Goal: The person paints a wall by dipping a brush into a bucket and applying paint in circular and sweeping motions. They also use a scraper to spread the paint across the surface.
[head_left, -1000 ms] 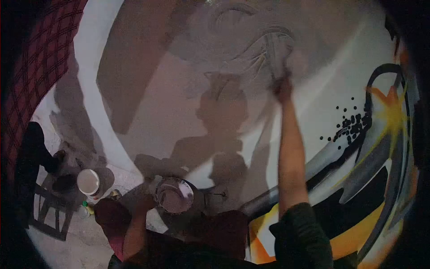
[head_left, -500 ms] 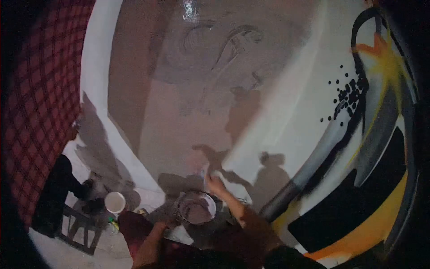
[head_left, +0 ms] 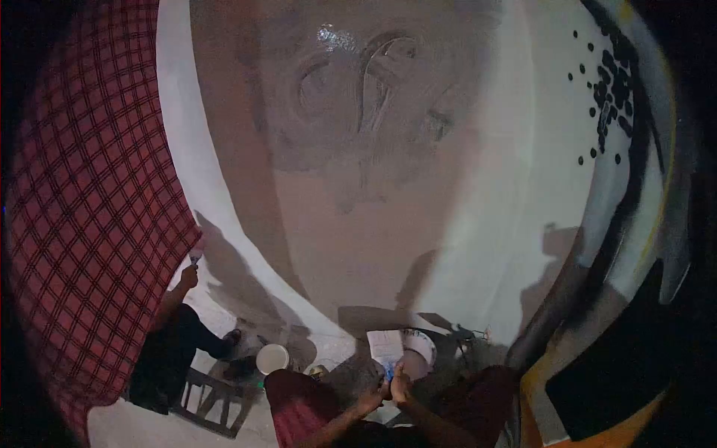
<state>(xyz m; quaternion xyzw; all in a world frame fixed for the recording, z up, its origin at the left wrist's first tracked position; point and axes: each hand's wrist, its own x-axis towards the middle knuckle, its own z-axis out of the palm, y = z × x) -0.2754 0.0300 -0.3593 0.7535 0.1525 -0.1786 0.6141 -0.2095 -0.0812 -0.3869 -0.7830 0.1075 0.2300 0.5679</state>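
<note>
indoor-looking mural site, painted wall (head_left: pixel 351 254), paint bucket (head_left: pixel 429 345), co-worker's brush (head_left: pixel 196 256)

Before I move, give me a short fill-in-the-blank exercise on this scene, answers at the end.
By the left hand and right hand, the flat-headed tool shows a part coloured ____. In the picture, the pale bucket stands to the ____ of the bucket beside the tool. The dots at the picture's upper right are painted ____.

Missing words: blue; left; black.
</note>
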